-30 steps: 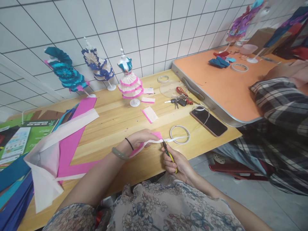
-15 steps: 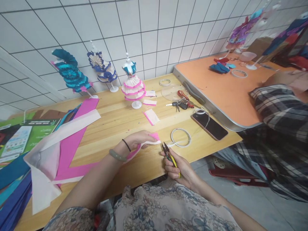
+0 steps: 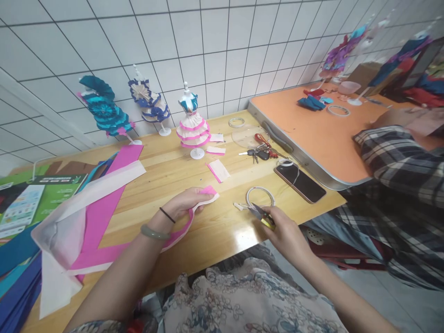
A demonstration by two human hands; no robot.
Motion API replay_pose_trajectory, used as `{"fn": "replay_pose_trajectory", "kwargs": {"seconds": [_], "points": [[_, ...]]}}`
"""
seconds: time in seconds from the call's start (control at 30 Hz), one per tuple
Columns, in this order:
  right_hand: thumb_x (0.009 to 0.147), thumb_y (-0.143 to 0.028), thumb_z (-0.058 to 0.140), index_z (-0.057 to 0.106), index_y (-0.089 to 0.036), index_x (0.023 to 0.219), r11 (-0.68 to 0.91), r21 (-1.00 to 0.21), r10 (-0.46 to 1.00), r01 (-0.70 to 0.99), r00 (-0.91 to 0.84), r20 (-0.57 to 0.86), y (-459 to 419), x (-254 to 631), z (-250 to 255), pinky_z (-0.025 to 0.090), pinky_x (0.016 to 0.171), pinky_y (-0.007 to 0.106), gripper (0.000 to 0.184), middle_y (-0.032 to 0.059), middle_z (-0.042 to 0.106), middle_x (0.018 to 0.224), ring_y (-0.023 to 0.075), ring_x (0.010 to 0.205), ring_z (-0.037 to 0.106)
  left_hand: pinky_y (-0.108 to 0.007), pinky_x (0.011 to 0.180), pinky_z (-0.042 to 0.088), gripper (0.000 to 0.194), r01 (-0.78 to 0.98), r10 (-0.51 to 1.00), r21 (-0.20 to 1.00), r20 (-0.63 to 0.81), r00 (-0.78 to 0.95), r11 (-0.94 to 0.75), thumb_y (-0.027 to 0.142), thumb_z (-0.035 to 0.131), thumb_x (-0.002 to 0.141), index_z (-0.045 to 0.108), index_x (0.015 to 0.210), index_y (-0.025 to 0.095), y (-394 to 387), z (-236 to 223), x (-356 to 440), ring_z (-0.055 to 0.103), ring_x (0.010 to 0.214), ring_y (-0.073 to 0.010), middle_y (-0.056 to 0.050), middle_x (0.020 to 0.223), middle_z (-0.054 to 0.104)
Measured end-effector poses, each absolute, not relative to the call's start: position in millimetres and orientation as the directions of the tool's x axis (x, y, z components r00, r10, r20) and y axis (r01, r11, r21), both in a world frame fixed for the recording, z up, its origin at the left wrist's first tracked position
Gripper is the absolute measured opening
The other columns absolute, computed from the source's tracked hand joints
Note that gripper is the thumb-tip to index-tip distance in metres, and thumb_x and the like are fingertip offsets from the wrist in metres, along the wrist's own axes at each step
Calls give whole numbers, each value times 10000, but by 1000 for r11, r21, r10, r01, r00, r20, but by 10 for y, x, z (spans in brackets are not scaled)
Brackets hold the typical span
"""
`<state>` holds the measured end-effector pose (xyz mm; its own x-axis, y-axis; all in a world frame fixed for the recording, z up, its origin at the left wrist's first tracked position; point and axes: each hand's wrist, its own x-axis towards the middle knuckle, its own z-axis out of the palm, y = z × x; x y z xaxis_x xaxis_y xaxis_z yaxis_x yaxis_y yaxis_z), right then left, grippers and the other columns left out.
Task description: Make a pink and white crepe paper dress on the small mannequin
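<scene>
The phone (image 3: pixel 300 182) is black with a brownish-pink rim. Left of it, the strip (image 3: pixel 210 190) is bright pink edged in white. Between strip and phone, the snips (image 3: pixel 268 222) show dark blades and yellow on the handle; the tape ring (image 3: pixel 261 188) is whitish. Behind the phone, the keys (image 3: pixel 262 155) are black and silvery with a red strap. Behind it to the left, the dress (image 3: pixel 193 130) has a teal-and-white top and a white skirt banded pink. Right of the phone, a sleeve (image 3: pixel 395 157) is black-and-white plaid.

Wd tbl (image 3: pixel 171 175) w/ phone (image 3: pixel 300 181), keys (image 3: pixel 263 155)
</scene>
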<state>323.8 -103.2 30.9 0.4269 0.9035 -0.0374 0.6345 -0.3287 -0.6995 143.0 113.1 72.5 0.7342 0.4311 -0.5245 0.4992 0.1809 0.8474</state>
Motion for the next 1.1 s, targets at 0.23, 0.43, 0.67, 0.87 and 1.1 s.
{"fn": "replay_pose_trajectory", "kwargs": {"seconds": [0.23,0.43,0.67,0.87,1.1], "points": [[843,-145,402,525,-185,1071,-181,-335,982,925,189,-9,-983,3563,143,457,653,304,262,104,657,996,222,817,649,-214,512,366,315,360,481,891,-452,751,276,441,627,731,540,712,139,1252,664,1356,504,514,-90,-7,579,567],[853,-146,386,550,-157,1066,-197,-164,975,967,211,74,-604,3891,124,449,624,315,269,139,673,956,252,787,654,-204,505,407,291,306,503,891,-444,742,335,392,660,722,589,723,109,1284,773,1302,550,526,-97,-39,611,631],[824,-407,520,516,-199,863,-76,-801,865,594,439,243,-44,3670,614,475,611,305,212,60,625,825,173,645,590,-235,588,471,311,282,452,927,-368,813,247,400,677,717,621,793,104,1239,926,1403,612,600,-120,-71,706,677],[695,-499,674,498,-201,822,-2,-976,972,219,228,49,161,3213,1058,403,452,241,369,-1,537,835,63,479,443,-247,646,490,356,218,324,976,-210,922,13,432,612,772,635,933,116,1195,1038,1608,628,685,-127,-74,780,677],[661,-424,733,526,-212,779,91,-943,912,321,353,208,53,3421,1212,421,550,243,319,-27,509,727,117,649,496,-278,718,507,348,207,157,971,-188,970,-117,432,642,746,672,874,110,1296,1118,1640,646,739,-148,-95,873,685]]}}
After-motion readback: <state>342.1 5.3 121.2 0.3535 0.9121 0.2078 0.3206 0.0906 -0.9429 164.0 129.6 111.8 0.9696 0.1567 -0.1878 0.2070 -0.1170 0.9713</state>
